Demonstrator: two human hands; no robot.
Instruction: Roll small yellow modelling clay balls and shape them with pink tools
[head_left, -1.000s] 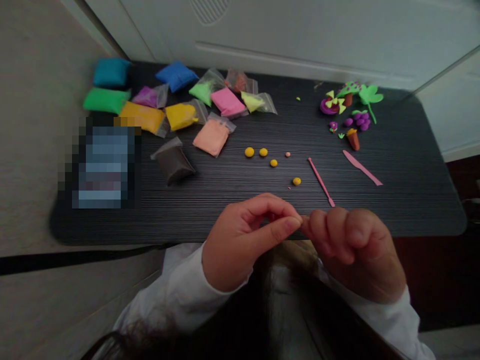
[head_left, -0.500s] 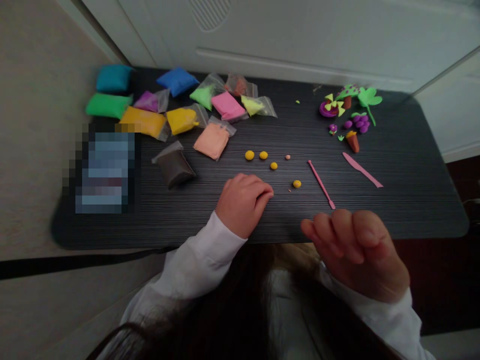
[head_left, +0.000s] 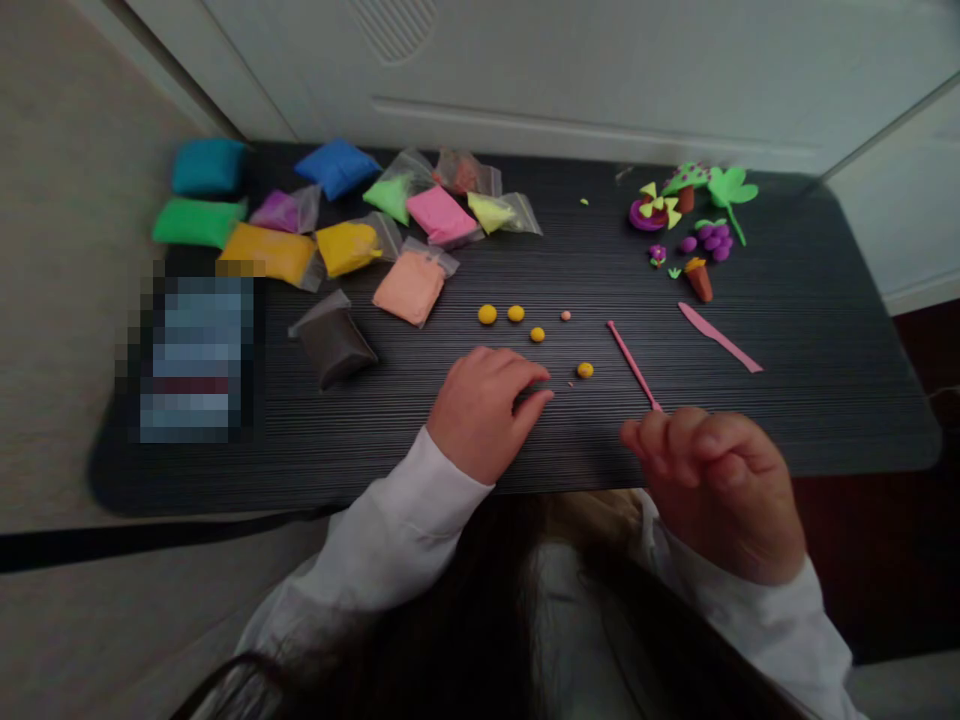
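My left hand (head_left: 484,415) rests on the dark table with thumb and index finger slightly apart and nothing visible between them. Just right of its fingertips lie a tiny pink bit (head_left: 570,384) and a yellow clay ball (head_left: 585,370) with darker specks. Three more pieces sit above that hand: a yellow ball (head_left: 487,314), a second ball (head_left: 516,313) and a smaller one (head_left: 538,334). A small peach ball (head_left: 565,315) is beside them. My right hand (head_left: 724,490) is raised, palm up, fingers curled and thumb against the index finger; anything inside is hidden. It overlaps the lower end of a pink modelling stick (head_left: 632,360).
A pink plastic knife (head_left: 720,337) lies to the right. Finished clay figures, among them a purple grape bunch (head_left: 716,240) and a carrot-like piece (head_left: 699,280), stand at back right. Bags of coloured clay, including a brown one (head_left: 334,345), fill the left. A blurred-out device (head_left: 199,355) lies far left.
My left thumb and index finger have parted from a pinch. My right hand has turned slightly, its fingers curling closer together. The view has shifted a little.
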